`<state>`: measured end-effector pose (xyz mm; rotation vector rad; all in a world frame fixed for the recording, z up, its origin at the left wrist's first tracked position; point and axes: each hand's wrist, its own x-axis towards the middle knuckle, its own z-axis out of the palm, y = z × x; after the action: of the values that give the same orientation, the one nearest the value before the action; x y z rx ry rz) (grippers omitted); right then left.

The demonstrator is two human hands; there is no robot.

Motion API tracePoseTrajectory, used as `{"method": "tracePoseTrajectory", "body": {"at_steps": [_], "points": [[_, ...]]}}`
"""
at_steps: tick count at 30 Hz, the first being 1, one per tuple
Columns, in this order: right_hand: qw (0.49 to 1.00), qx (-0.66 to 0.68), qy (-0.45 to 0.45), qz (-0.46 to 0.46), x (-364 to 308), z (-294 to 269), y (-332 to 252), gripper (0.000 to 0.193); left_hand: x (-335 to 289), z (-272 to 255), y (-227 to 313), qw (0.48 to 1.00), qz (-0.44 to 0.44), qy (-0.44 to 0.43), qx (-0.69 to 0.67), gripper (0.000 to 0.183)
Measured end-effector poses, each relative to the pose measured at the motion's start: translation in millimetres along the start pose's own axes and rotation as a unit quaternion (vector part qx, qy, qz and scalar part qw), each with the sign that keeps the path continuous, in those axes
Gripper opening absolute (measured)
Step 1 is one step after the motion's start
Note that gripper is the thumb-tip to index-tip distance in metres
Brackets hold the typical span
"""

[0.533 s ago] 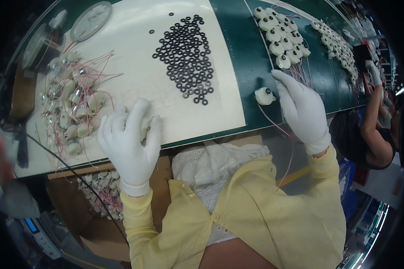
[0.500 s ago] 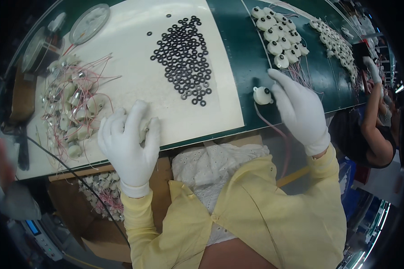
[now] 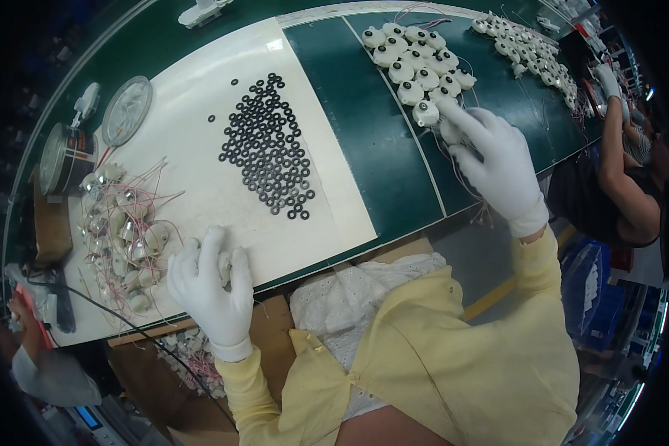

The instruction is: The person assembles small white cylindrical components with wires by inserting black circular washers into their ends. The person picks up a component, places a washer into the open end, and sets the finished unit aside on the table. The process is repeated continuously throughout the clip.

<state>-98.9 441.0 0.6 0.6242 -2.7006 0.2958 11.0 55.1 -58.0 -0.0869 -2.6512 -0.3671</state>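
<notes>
My left hand [image 3: 208, 286], in a white glove, rests on the near edge of the white mat [image 3: 201, 186], its fingers closed around a small white round part [image 3: 224, 264]. My right hand [image 3: 498, 160], also gloved, reaches over the green belt [image 3: 364, 141] and grips another white round part [image 3: 449, 132] with thin wires. That part sits at the near edge of a cluster of the same white round parts [image 3: 412, 63]. A patch of several small black rings [image 3: 267, 156] lies on the mat between my hands.
A heap of white parts with pink wires [image 3: 123, 238] lies left of my left hand. A round lid [image 3: 126, 110] and a metal can [image 3: 62, 156] stand at the far left. More white parts [image 3: 528, 48] line the belt before a co-worker [image 3: 624, 171] at right.
My right hand has carried its white part away from me up to the edge of the cluster on the belt. My left hand has stayed on the mat's near edge.
</notes>
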Motion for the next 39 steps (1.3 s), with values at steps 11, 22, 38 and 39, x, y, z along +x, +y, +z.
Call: {"method": "tracePoseTrajectory", "body": {"at_steps": [11, 22, 38, 39], "points": [[0.999, 0.01, 0.042, 0.023, -2, 14, 15, 0.026, -8, -11, -1, 0.999, 0.018, 0.032, -0.022, 0.049], [0.865, 0.442, 0.014, -0.235, -4, 42, -138, 0.063, 41, -21, 72, 0.914, 0.163, 0.084, -0.362, 0.061], [0.976, 0.043, -0.111, -0.181, 22, 7, -68, 0.043, 29, -22, -22, 0.993, -0.023, -0.068, 0.089, 0.037], [0.976, 0.036, -0.119, -0.179, 24, 9, -72, 0.043, 28, -21, -19, 0.995, -0.006, -0.084, 0.048, 0.037]]}}
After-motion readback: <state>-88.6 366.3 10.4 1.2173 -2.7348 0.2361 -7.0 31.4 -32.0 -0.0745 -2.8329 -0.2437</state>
